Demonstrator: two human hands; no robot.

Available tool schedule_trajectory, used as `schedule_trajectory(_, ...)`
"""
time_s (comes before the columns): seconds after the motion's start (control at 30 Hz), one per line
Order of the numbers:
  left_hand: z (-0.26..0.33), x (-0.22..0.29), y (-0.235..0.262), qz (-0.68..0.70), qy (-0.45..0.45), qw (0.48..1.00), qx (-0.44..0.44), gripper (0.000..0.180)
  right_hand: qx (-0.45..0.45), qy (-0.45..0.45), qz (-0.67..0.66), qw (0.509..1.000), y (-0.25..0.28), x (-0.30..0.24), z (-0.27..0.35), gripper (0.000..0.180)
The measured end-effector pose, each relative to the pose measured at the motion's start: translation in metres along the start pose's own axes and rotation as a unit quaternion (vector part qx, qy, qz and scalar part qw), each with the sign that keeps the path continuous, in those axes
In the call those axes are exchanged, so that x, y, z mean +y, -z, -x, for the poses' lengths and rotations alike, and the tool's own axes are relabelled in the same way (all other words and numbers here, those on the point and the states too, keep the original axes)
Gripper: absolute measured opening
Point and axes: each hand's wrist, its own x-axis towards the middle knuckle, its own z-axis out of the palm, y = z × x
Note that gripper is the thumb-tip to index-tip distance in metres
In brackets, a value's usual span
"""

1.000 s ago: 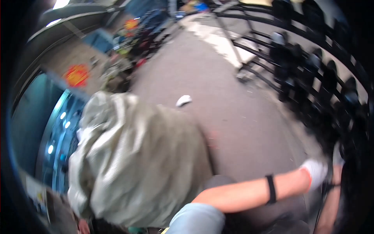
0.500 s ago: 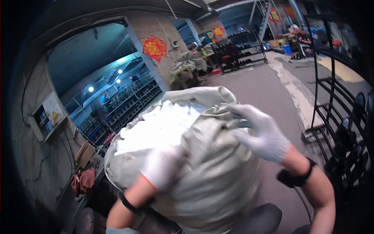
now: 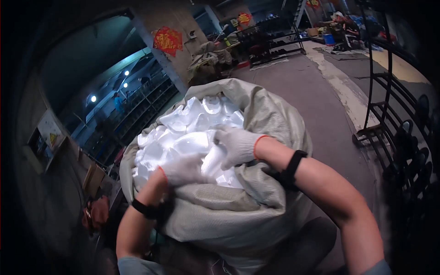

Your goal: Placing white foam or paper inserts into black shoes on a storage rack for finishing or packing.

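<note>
A big grey-green woven sack (image 3: 238,220) stands upright before me, its mouth wide and its rim folded loosely. Heaped inside are shiny white curved pieces (image 3: 197,142), like moulded plastic shells; their exact kind I cannot make out. My right hand (image 3: 239,145), in a white knit glove with an orange cuff, reaches over from the right, thumb and fingers apart against the pieces. Gloved alike, my left hand (image 3: 185,170) lies low over the pieces just inside the near rim. Motion smears its fingers, so any hold is unclear.
Black metal racks (image 3: 389,110) with dark items stand close on the right. At left, an electrical box (image 3: 46,135) hangs on the wall above a brown cloth (image 3: 96,213). Shelving and a person (image 3: 118,102) show through the opening. A shoe rack (image 3: 275,46) stands farther back.
My right hand has left the sack's right rim and moved left onto the white pieces. My left hand has shifted from the near rim onto them. The near rim has dropped, exposing more pieces.
</note>
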Motion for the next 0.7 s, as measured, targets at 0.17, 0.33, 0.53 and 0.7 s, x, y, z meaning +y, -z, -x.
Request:
schedule_trajectory(0.17,-0.006,-0.016,-0.037,-0.082,0.020,0.995,0.057,0.103,0.032,0.023,0.174,0.984,-0.037,0.000,-0.008,0.077)
schedule_trajectory(0.33,-0.002,-0.121,-0.048,-0.036,-0.084,0.996,0.017,0.060,0.455,0.092,-0.044,0.884,0.021,-0.021,0.070,0.053)
schedule_trajectory(0.53,-0.004,0.043,-0.045,0.205,-0.153,0.966,0.044,0.065,0.489,-0.029,-0.078,0.868,0.060,0.013,0.310,0.076)
schedule_trajectory(0.7,-0.083,0.280,-0.167,0.189,-0.258,0.932,-0.167,0.055,0.530,-0.134,0.015,0.837,-0.018,0.017,0.551,0.101)
